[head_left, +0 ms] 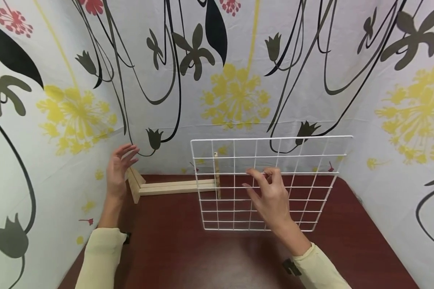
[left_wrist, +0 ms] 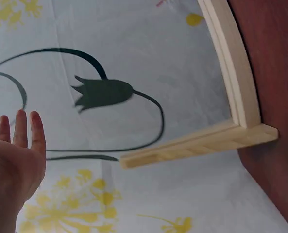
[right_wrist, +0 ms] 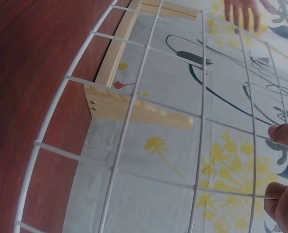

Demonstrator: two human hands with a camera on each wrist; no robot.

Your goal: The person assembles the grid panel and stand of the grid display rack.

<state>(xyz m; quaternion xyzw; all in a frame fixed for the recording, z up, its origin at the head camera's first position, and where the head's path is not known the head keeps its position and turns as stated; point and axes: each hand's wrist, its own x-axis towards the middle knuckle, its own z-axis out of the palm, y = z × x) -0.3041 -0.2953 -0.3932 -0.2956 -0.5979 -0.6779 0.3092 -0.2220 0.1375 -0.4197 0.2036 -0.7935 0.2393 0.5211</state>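
My right hand [head_left: 273, 196] grips a white wire grid panel [head_left: 234, 173] by its inner wires and holds it tilted above the table. In the right wrist view, the fingertips [right_wrist: 279, 133] curl at wires of the grid at the right edge. Behind the panel lies a pale wooden rack [head_left: 177, 187], a long bar with an upright piece at each end. The right upright shows through the mesh. Near the left upright my left hand [head_left: 117, 172] is raised with its fingers loosely extended, holding nothing. The left wrist view shows that hand [left_wrist: 22, 165] apart from the wood.
The dark red-brown table [head_left: 159, 249] runs back to a white cloth wall [head_left: 130, 100] printed with flowers. More of this cloth closes in the left and right sides. The wooden rack lies along the table's back edge.
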